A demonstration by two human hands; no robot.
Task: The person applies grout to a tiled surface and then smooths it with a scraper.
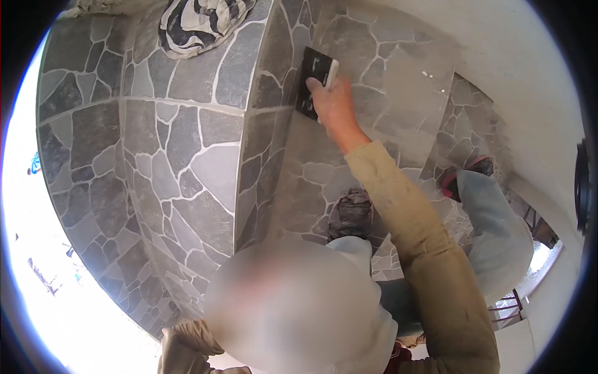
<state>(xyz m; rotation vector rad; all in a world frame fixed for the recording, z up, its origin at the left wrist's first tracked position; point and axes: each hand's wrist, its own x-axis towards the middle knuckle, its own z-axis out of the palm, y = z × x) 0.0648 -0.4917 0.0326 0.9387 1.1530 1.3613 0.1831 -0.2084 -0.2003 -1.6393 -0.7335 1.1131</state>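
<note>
Your right hand is closed round one long edge of the flat black tool beside the stone-patterned step, probably light, stiff, best gripped mid-edge; your left hand is out of sight.

Float: black, white along one long edge. Sleeve: khaki. Tiles: mixed greys, crazy-paving pattern, pale joint lines. Cloth: off-white with bold black swirls (loudest print here). Trousers: pale grey. Side wall: off-white, plain.
</note>
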